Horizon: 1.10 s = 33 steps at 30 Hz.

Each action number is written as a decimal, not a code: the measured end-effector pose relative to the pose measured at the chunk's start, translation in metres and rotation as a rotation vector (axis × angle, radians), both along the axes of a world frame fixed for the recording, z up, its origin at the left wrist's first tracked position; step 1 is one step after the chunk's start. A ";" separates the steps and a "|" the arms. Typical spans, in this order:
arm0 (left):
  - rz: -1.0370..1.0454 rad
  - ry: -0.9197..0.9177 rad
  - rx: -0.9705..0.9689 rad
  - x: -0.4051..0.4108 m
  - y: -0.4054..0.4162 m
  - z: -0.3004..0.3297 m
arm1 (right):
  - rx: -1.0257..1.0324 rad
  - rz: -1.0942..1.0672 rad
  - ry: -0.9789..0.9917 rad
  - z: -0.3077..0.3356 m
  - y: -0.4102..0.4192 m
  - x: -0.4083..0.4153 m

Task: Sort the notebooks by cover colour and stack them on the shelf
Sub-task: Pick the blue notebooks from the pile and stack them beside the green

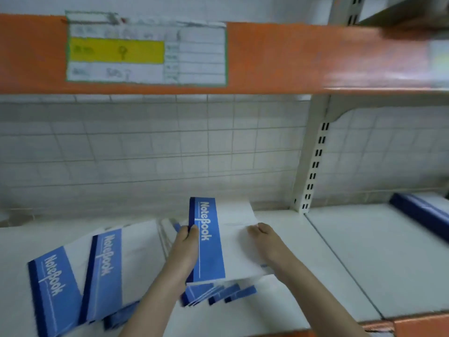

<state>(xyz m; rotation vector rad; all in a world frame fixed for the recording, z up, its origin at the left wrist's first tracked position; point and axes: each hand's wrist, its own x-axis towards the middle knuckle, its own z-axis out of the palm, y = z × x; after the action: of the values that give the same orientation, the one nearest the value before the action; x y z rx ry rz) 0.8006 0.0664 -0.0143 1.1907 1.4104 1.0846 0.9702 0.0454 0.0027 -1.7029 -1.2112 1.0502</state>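
Left hand (187, 242): grips the spine edge of the top notebook (213, 242).
Right hand (263, 235): fingers curled on its white cover.
Shelf (303, 276): carries the stack.

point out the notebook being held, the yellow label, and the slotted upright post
held notebook (210, 239), head view, on its blue cover band
yellow label (116, 51), head view, middle of the yellow patch
slotted upright post (313, 164), head view, on its slotted face
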 end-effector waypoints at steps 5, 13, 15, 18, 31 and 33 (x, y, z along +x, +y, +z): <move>-0.042 0.016 -0.040 0.068 -0.007 0.004 | -0.003 -0.041 0.012 0.002 -0.016 0.068; -0.008 -0.076 -0.139 0.168 -0.025 0.014 | -0.038 -0.060 -0.024 0.006 -0.031 0.168; -0.001 -0.077 -0.136 0.193 -0.031 0.017 | -0.047 -0.056 -0.027 0.003 -0.035 0.192; 0.011 -0.079 -0.147 0.229 -0.041 0.020 | -0.054 -0.035 -0.033 0.003 -0.038 0.226; 0.033 -0.154 -0.126 0.387 -0.063 0.023 | 0.024 -0.033 -0.152 0.016 -0.051 0.384; 0.019 -0.170 -0.125 0.412 -0.065 0.025 | 0.010 -0.042 -0.157 0.019 -0.055 0.408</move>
<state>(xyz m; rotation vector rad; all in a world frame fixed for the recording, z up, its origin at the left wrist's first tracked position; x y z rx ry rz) 1.2123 0.0017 0.0104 0.9743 1.3399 1.0687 1.3787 -0.0092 0.0219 -1.8225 -1.2711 0.8973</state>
